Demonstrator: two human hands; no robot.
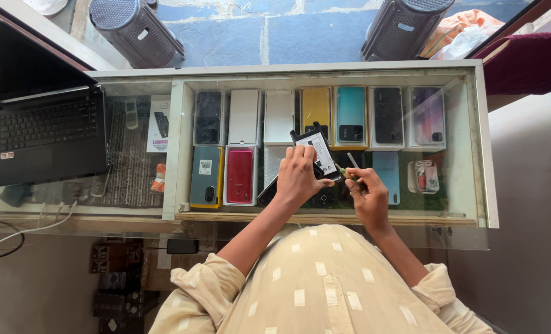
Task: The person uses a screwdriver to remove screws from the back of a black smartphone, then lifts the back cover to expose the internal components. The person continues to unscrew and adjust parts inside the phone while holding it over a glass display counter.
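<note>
My left hand [297, 176] fingers are clamped over the black phone [312, 162]; my right hand [369, 196] pinches a small screwdriver [353, 166] just beside it. The tip could slip and scratch the phone, or it slides onto the glass counter [467, 185] under my fingers.

I see glass countertop [461, 204], glossy, reflective. Phone [315, 151] in left hand [297, 176]: dark glossy plastic body, matt white paper sticker on back. Tool [353, 162] in right hand [369, 196]: thin, metallic-looking tip. Laptop [49, 139]: matt black plastic. My sleeves [201, 278]: soft cream cloth. Counter frame [325, 218]: wood edge. 2 stools [136, 28]: dark perforated plastic.
</note>
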